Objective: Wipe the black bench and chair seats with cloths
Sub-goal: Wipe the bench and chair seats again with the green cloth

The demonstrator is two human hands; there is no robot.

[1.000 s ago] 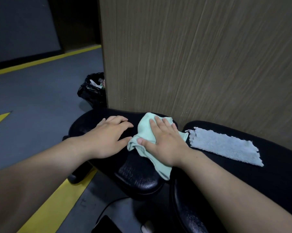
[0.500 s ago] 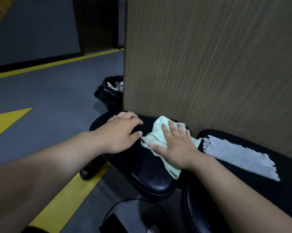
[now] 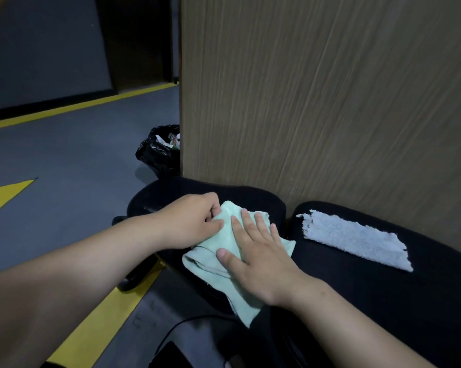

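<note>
Green cloth lies on black chair seat, long axis far-to-near, near end draping off. Right hand flat on it, fingers spread; left hand pinches its far-left corner (both touching). White cloth apart on bench, rightward; wood panel blocks the seat's back.

Only one camera is here, and it sits on my head. It looks forward and down, close above my left hand and right hand on the green cloth. Its wide lens also takes in the black seat, the wooden panel behind, and the grey floor at the left.
</note>
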